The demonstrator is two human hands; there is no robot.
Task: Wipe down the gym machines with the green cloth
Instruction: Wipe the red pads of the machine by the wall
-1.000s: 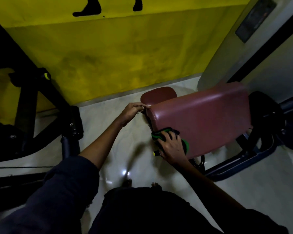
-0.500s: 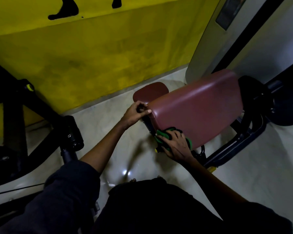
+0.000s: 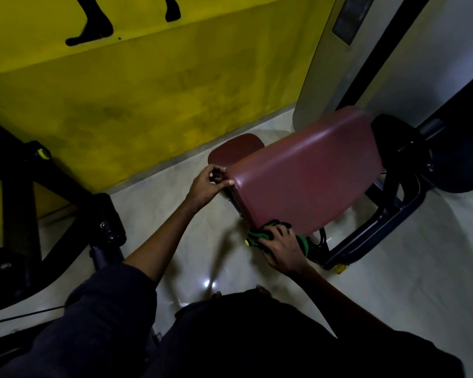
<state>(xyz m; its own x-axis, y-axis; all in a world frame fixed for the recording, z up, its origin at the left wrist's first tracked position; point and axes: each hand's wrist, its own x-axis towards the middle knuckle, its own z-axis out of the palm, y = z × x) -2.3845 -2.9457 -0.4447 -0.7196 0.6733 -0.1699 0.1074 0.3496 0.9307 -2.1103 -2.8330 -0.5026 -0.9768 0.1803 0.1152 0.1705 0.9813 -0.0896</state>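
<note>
No word, number or brand can be read anywhere. The one sign-like mark is a black painted silhouette (image 3: 93, 30) of lower legs and feet on the yellow wall (image 3: 153, 94), well above and to the left of where the left hand (image 3: 205, 185) grips the end of the maroon pad (image 3: 309, 173). Far above and a little to the right of where the right hand (image 3: 283, 248) holds the green cloth (image 3: 260, 235), a dark rectangular plate (image 3: 349, 19) sits on the pale column (image 3: 318, 66), too dim to show any lettering.
</note>
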